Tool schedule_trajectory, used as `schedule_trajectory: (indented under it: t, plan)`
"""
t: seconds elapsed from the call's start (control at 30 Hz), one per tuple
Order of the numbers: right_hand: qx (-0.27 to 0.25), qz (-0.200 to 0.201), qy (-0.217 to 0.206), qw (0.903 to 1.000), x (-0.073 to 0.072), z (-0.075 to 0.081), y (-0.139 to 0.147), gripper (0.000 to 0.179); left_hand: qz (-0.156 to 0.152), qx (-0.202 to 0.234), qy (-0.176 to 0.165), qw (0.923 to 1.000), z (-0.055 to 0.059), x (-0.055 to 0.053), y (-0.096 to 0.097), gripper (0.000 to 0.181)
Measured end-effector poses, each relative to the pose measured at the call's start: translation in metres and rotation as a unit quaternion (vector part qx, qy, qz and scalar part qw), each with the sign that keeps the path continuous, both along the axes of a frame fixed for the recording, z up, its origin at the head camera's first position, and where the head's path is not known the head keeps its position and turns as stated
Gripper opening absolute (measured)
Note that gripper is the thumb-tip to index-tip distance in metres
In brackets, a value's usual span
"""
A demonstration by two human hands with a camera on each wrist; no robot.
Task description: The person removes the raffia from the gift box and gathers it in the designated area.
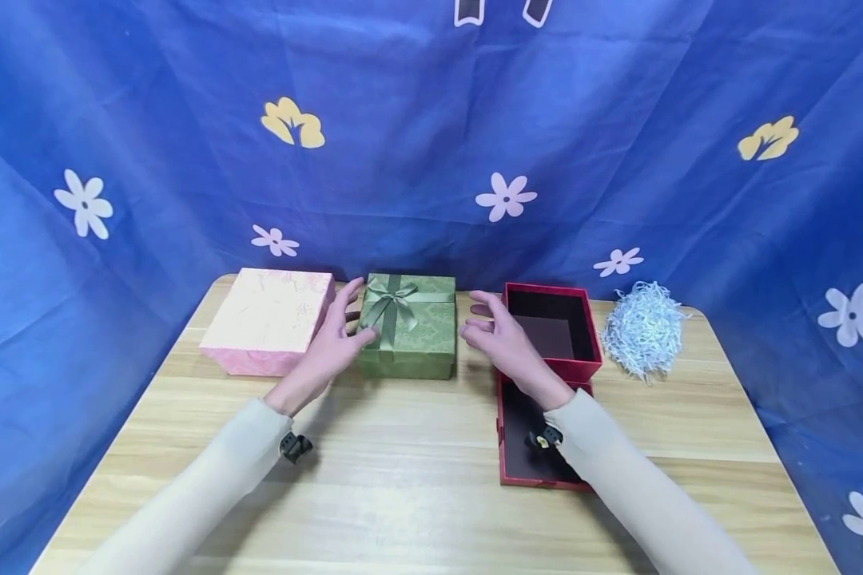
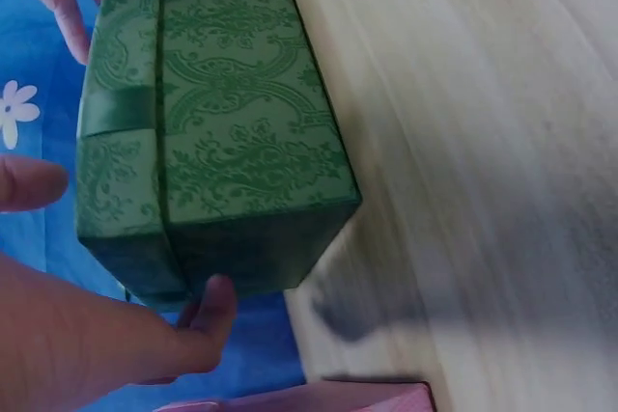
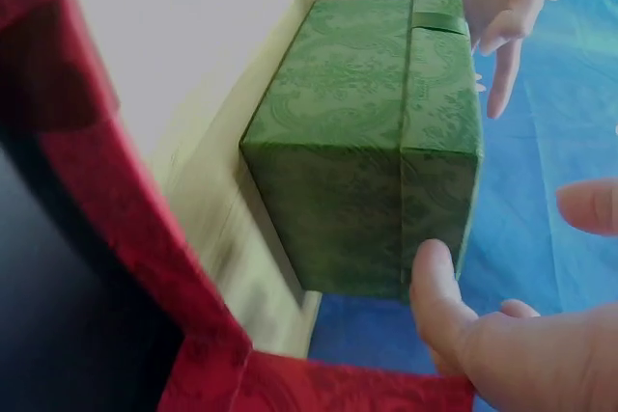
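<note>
A green gift box (image 1: pixel 424 319) with a patterned surface and a ribbon bow (image 1: pixel 393 302) on its lid stands upright on the table. My left hand (image 1: pixel 331 343) is at its left side, fingers parted and thumb near the box edge; whether it touches cannot be told. On the other side, my right hand (image 1: pixel 507 339) hovers with loosely bent fingers, a small gap from the box in the head view. Neither hand holds anything. In the left wrist view the lid (image 2: pixel 121 161) sits on the box body, and its seam shows.
A pink box (image 1: pixel 269 311) stands left of my left hand. Beneath and beyond my right forearm lie an open red box (image 1: pixel 590 335) and its red lid (image 1: pixel 502 455), inside up. Pale blue shredded paper (image 1: pixel 645 329) is heaped at the right. A blue curtain (image 1: pixel 403 200) hangs behind the table.
</note>
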State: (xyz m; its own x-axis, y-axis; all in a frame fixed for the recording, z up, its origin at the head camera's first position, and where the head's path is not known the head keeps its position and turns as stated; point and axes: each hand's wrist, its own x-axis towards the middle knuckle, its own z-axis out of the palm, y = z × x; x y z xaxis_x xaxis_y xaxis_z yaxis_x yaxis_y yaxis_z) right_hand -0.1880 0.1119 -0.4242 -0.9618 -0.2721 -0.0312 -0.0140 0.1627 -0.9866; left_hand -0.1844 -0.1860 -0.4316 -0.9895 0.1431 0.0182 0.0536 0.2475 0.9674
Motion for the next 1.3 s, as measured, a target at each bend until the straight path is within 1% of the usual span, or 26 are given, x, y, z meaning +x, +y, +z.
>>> schedule_trajectory:
  t: [0.13, 0.3, 0.43, 0.63, 0.7, 0.87, 1.07, 1.3]
  plan:
    - [-0.001, 0.002, -0.020, 0.9998, -0.006, -0.003, -0.010, 0.074, 0.000, -0.013, -0.020, 0.9997, -0.005, -0.007, -0.003, 0.092]
    - [-0.029, 0.001, -0.046, 0.9985, -0.013, -0.007, -0.021, 0.079, -0.007, 0.001, -0.051, 0.9987, -0.007, -0.015, -0.005, 0.091]
    - [-0.028, -0.001, -0.059, 0.9979, -0.017, -0.008, -0.028, 0.080, -0.009, 0.013, -0.066, 0.9977, -0.006, -0.019, -0.007, 0.091]
    - [-0.009, -0.020, -0.071, 0.9973, -0.022, -0.015, -0.035, 0.081, -0.006, 0.013, -0.073, 0.9972, -0.005, -0.021, -0.007, 0.092]
    - [-0.011, -0.026, -0.073, 0.9969, -0.023, -0.016, -0.037, 0.082, -0.006, 0.012, -0.076, 0.9970, -0.005, -0.022, -0.008, 0.092]
    - [-0.036, -0.027, -0.081, 0.9957, -0.024, -0.018, -0.038, 0.083, -0.006, 0.016, -0.083, 0.9964, -0.006, -0.024, -0.011, 0.092]
    - [-0.047, -0.028, -0.073, 0.9958, -0.024, -0.018, -0.037, 0.082, -0.007, 0.020, -0.072, 0.9972, -0.006, -0.026, -0.011, 0.091]
    - [-0.045, -0.028, -0.060, 0.9968, -0.025, -0.015, -0.037, 0.082, -0.008, 0.014, -0.060, 0.9981, -0.002, -0.027, -0.011, 0.091]
